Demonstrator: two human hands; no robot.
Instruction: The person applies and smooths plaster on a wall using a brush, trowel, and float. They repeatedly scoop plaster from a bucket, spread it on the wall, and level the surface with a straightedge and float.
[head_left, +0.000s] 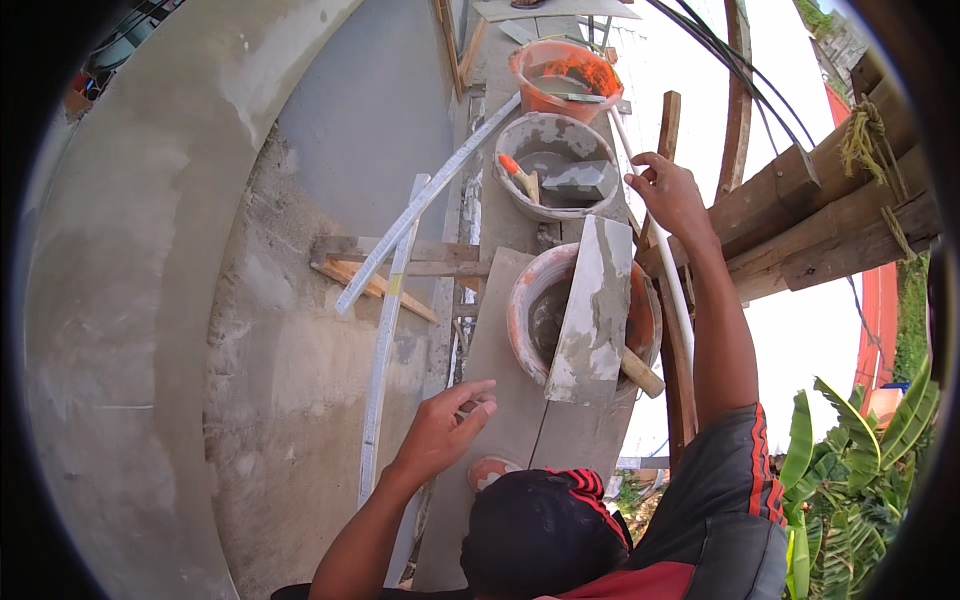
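Note:
My left hand [450, 428] hangs over the planks with fingers bent and thumb apart, holding nothing. My right hand [672, 200] reaches over a long white pipe [662, 240], its fingers loosely curled with a gap between finger and thumb. Whether it touches the pipe I cannot tell. Between my hands, a plaster-smeared flat board [592, 320] with a wooden handle [641, 373] lies across the nearest bucket [522, 318]. Beyond it, the middle bucket [507, 180] holds an orange-handled trowel [518, 174] and a grey, flat-faced piece [582, 180] in grey mix.
An orange basin [530, 93] with a tool across it stands farthest along the planks [495, 340]. Two metal straightedges [392, 330] lean at the plastered wall [290, 400] on the left. Thick timbers [800, 235] tied with rope are at the right, above leafy plants [850, 480].

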